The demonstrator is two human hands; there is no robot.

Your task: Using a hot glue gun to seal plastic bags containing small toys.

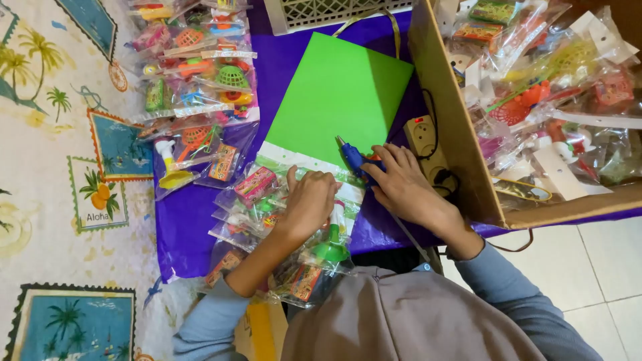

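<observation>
Head view, looking down at a purple plastic table cover point(194, 220). The right hand point(401, 184) is clenched around a blue hot-glue gun point(354, 160), whose metal nozzle points up and left toward the lower edge of a bright green sheet of card point(338, 93). The card lies flat on the cover, with a white strip along its lower edge. The left hand point(309, 200), fingers curled and thumb raised, presses down on a clear plastic packet of small toys point(334, 224) just below that strip; it grasps nothing. More clear packets of colourful toys point(194, 73) lie in a pile at upper left. A brown cardboard box point(448, 113) at right is filled with similar packets. A cream power strip point(421, 137) sits between card and box, just beside the right hand.
</observation>
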